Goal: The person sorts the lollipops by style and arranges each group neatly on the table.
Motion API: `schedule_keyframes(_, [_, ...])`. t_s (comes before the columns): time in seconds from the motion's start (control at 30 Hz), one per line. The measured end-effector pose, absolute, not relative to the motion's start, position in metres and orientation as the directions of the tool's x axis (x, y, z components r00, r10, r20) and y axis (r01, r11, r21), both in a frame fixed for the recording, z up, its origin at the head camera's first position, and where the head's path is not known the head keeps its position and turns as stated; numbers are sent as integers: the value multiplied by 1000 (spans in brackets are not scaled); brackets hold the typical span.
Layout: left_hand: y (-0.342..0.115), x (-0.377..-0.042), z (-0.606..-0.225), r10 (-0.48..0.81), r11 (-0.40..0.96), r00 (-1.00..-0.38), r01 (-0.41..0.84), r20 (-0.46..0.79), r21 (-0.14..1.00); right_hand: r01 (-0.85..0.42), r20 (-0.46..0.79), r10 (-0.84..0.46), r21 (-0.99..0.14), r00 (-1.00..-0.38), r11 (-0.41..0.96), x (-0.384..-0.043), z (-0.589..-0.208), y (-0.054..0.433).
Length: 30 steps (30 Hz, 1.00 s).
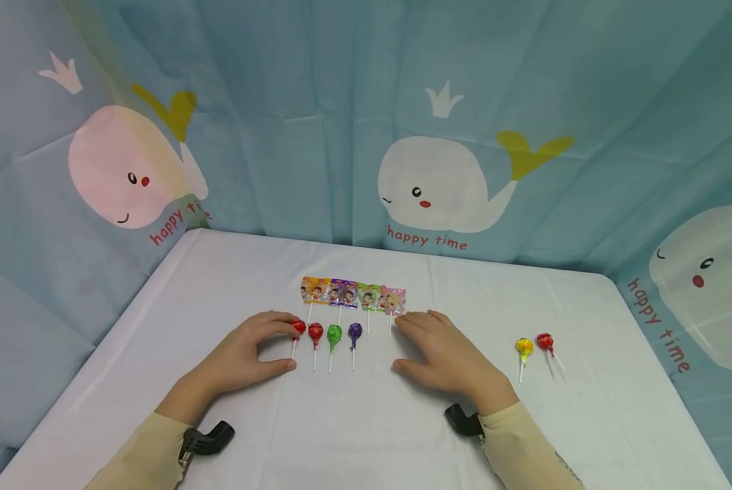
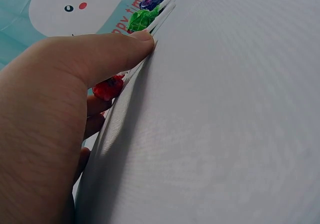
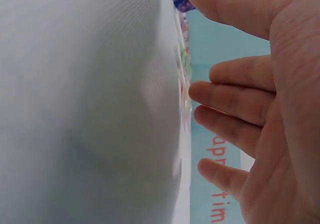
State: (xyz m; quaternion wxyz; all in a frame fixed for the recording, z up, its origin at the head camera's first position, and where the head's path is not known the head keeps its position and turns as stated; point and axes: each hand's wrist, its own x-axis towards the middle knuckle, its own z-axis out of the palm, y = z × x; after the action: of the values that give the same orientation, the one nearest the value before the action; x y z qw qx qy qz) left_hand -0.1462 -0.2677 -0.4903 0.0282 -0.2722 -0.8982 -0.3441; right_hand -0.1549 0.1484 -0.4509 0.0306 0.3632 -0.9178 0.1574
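Observation:
My left hand (image 1: 250, 350) rests at the left end of a row of lollipops, fingertips at the head of the leftmost red lollipop (image 1: 298, 327) and thumb apart, near its stick. In the left wrist view that red lollipop (image 2: 108, 87) shows beside the fingers. To its right lie another red lollipop (image 1: 315, 332), a green lollipop (image 1: 334, 334) and a purple lollipop (image 1: 355, 331), sticks toward me. My right hand (image 1: 442, 354) is spread with nothing in it, fingertips close to the pink-wrapped lollipop (image 1: 394, 299).
Behind the row, lollipops in flat orange (image 1: 315, 290), purple (image 1: 344, 292) and green (image 1: 371, 297) wrappers lie side by side with the pink one. Off to the right on the white-covered table (image 1: 341, 435) are a yellow lollipop (image 1: 524, 347) and a red lollipop (image 1: 545, 341). A whale-print curtain (image 1: 292, 170) hangs behind.

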Motion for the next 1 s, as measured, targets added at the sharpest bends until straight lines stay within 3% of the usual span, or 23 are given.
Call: schedule_keyframes(1.0, [-267, -148, -491, 478, 619, -843, 523, 247, 586, -606, 119, -600, -280, -791, 744, -149, -460, 174])
